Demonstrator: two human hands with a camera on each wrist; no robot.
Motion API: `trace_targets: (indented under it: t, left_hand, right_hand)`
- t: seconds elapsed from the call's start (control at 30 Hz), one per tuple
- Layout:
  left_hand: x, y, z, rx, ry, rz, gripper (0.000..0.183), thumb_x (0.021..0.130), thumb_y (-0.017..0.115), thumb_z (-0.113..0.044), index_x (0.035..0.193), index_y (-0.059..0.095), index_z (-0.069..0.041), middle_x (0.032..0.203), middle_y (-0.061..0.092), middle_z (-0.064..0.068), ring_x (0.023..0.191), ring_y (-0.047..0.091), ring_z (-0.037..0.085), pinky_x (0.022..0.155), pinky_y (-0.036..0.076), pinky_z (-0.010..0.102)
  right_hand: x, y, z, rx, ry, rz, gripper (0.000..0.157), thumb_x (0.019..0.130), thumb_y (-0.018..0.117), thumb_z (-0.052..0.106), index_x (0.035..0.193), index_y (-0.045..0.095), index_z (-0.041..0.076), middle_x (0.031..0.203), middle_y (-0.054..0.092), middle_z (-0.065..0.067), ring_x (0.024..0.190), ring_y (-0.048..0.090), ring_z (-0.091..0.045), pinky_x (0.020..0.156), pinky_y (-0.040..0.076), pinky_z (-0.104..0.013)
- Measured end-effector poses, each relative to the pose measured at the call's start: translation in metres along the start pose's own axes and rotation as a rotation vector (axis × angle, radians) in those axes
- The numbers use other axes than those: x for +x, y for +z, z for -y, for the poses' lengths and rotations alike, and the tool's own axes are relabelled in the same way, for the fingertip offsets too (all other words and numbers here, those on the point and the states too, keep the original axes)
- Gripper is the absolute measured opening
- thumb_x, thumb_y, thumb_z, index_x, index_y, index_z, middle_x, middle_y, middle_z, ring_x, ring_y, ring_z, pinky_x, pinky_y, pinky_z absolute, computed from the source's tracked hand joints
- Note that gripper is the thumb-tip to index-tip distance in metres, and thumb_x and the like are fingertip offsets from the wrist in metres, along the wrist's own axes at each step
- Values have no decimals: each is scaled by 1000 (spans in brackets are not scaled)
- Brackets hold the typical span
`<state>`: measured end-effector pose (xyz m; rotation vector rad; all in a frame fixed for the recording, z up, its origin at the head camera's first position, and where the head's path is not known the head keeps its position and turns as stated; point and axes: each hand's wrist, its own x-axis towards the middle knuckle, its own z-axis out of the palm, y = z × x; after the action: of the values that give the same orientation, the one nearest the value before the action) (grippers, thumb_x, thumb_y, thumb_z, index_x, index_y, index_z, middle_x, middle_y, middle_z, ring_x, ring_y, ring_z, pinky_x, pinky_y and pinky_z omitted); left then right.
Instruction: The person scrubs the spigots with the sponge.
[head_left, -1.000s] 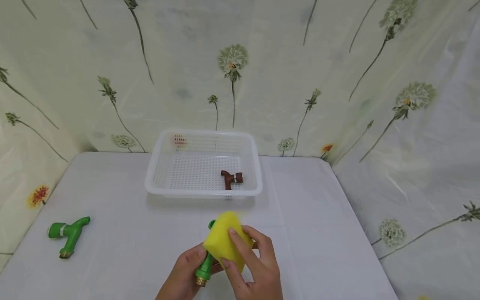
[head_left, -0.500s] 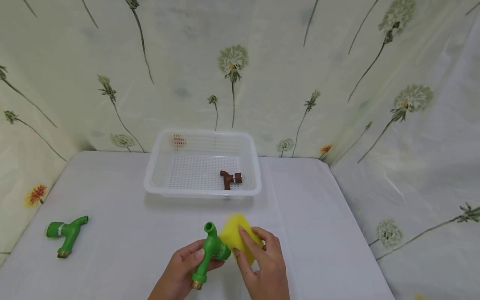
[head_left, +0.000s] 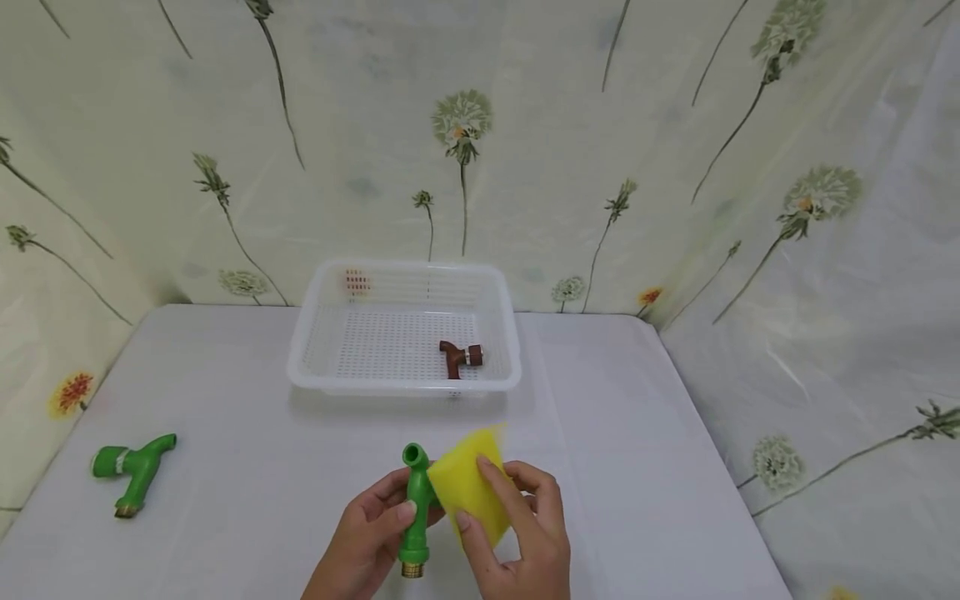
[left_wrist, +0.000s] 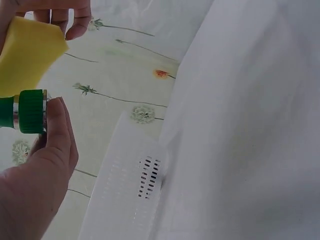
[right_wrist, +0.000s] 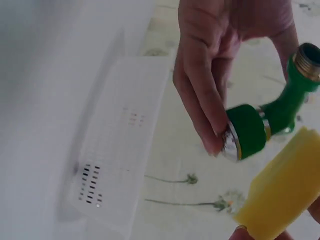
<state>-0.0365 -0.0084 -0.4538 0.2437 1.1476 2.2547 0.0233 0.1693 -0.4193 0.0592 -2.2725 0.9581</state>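
My left hand (head_left: 372, 533) holds a green tap (head_left: 417, 517), its spout up and its brass thread toward me. In the left wrist view the fingers support the ribbed green knob (left_wrist: 32, 112). My right hand (head_left: 525, 529) pinches a yellow sponge (head_left: 471, 487) just right of the tap. From the head, the sponge covers the knob side of the tap; whether it touches the tap I cannot tell. The right wrist view has the sponge (right_wrist: 282, 187) below the green tap (right_wrist: 282, 107).
A white perforated basket (head_left: 405, 386) stands at the back of the white-covered table (head_left: 615, 433), with a brown tap (head_left: 457, 357) in its right part. A second green tap (head_left: 135, 471) lies at the table's left. Flower-printed sheeting (head_left: 525, 150) rises behind and at the sides.
The sponge first moved right, off the tap, uncovering the spout and knob. Since then it has come back left over the knob side, while the tap has turned more upright.
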Motion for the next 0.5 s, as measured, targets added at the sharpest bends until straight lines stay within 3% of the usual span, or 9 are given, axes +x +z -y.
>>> trace_targets:
  t: [0.13,0.27,0.5]
  left_hand:
    - [-2,1,-1,9,-21,25,47,98,50,-8,139,37,11,124,60,12,108,61,21,98,46,35]
    - [-2,-1,-2,-24,19,86,47,98,47,-6,140,34,12,129,58,12,116,59,26,100,43,39]
    - [-1,-1,-4,-92,28,85,44,100,42,-8,141,39,5,139,50,14,124,52,35,103,39,46]
  right_hand:
    - [-4,6,3,27,-7,30,50,77,82,19,125,66,21,116,52,0,95,49,-14,72,45,-23]
    - [-1,7,-5,19,10,48,49,79,81,18,125,65,21,116,53,0,100,52,-15,78,47,-26]
    - [1,9,-22,-64,192,99,46,84,76,30,128,62,30,118,50,9,107,49,-8,85,50,-32]
